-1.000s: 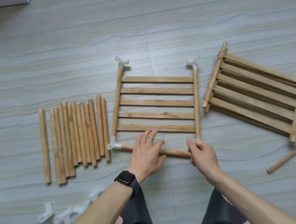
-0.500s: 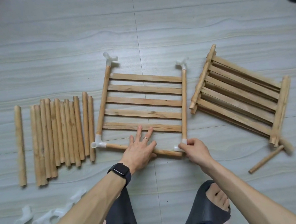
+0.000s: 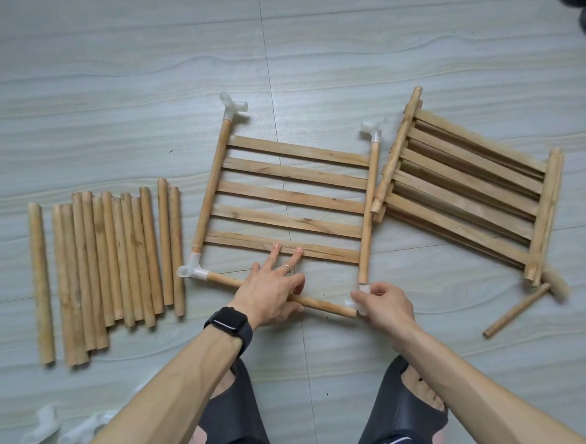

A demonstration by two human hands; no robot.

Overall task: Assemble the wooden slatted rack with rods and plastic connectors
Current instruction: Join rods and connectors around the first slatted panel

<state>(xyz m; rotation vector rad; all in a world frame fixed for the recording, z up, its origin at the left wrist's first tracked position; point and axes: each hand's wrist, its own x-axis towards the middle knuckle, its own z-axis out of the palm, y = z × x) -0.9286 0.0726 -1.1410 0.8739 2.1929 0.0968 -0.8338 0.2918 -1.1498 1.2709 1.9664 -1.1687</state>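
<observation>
A slatted wooden panel lies flat on the floor, with white plastic connectors on its far left, far right and near left corners. A wooden rod runs along the near side from the near-left connector. My left hand lies flat on this rod, fingers straight, two fingertips touching the nearest slat. My right hand pinches a white connector at the near right corner, where the rod's end and the right side rod meet.
Several loose rods lie in a row on the left. A stack of more slatted panels sits on the right with a single rod beside it. Spare white connectors lie at the bottom left. My sandalled feet are below.
My right hand has shifted on the near right corner and now pinches the white connector there. My left hand stays pressed on the near rod. The camera view has tilted.
</observation>
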